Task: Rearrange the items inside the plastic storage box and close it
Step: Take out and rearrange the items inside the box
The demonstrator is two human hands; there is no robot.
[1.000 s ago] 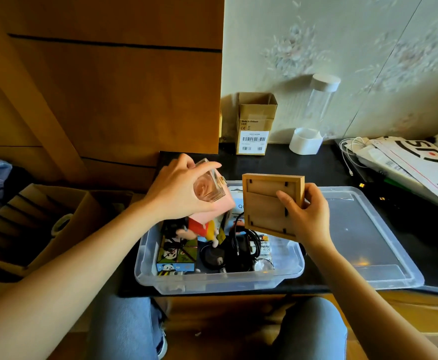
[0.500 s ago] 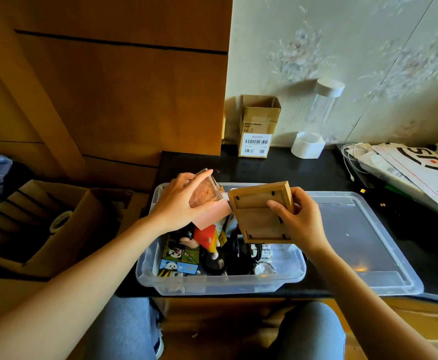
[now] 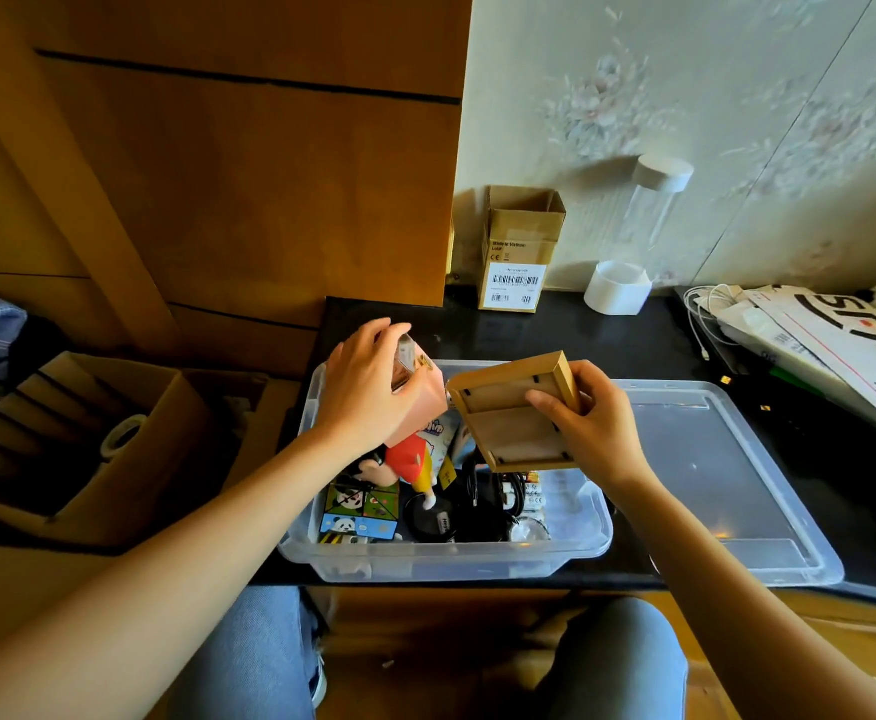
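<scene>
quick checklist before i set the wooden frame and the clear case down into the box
1. Right hand grips the wooden frame firmly: ok.
2. Left hand holds the clear case: ok.
3. Both are over the storage box: ok.
4. Free flat spot inside for the frame: not ok, the doll and black cables fill it.
5. Lid off, lying beside the box: ok.

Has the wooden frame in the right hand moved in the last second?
Yes. The wooden frame has dropped and tilted flatter, lower toward the storage box, in the right hand.
</scene>
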